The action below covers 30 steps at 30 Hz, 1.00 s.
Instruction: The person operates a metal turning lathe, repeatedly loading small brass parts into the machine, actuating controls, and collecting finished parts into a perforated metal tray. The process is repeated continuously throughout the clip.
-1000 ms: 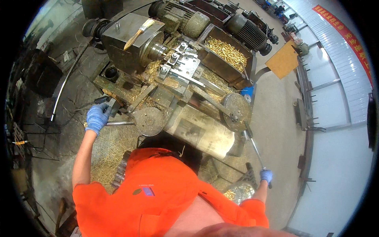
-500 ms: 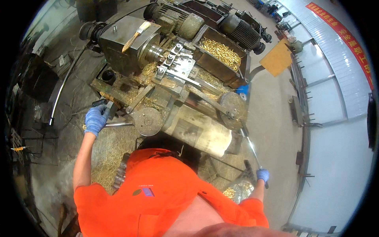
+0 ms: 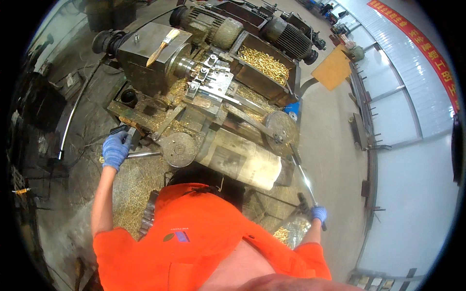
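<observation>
Grips steel lever (image 3: 305,179) in right hand (image 3: 318,213), pointed lengthwise forward-left from hand. Has open floor (image 3: 341,194) right of it. Cannot tell grip of left hand (image 3: 116,151) near dark block (image 3: 117,129).

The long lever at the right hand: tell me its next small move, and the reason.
Probably a slight turn of the long lever with the right hand: that hand is closed around its lower part, its upper end meets the round disc, and the left hand is well away, so only the right seems placed for it.
</observation>
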Tool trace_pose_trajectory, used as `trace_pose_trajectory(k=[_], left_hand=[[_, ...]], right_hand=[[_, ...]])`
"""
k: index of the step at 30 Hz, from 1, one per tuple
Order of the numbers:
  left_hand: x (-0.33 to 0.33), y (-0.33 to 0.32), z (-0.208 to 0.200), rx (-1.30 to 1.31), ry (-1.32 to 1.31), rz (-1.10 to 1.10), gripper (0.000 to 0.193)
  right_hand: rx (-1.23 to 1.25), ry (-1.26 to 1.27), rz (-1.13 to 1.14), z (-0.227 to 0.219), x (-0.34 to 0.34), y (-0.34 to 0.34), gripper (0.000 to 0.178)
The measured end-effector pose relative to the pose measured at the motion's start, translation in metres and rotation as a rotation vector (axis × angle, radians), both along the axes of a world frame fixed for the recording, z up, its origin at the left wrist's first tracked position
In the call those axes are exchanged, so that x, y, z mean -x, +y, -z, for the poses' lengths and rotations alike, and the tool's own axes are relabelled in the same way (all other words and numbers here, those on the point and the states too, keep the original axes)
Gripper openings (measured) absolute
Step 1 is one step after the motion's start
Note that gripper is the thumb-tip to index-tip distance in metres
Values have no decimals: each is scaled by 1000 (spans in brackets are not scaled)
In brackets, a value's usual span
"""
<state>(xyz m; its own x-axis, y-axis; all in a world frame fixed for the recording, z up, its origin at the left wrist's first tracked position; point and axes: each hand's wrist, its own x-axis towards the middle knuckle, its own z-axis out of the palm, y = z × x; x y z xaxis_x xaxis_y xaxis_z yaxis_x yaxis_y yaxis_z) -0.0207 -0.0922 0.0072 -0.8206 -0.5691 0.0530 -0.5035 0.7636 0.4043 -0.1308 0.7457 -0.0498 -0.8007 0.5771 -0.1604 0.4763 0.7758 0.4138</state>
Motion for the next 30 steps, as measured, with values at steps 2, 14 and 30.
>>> trace_pose_trajectory(k=[2, 14, 30], left_hand=[[7, -1, 2, -24, 6, 10, 27], [-2, 1, 1, 52, 46, -1, 22], [-47, -60, 30, -257, 167, -188, 17]], right_hand=[[-46, -100, -57, 12, -8, 23, 36], [70, 130, 175, -21, -17, -38, 40], [-41, 366, -355, -2, 66, -157, 55]])
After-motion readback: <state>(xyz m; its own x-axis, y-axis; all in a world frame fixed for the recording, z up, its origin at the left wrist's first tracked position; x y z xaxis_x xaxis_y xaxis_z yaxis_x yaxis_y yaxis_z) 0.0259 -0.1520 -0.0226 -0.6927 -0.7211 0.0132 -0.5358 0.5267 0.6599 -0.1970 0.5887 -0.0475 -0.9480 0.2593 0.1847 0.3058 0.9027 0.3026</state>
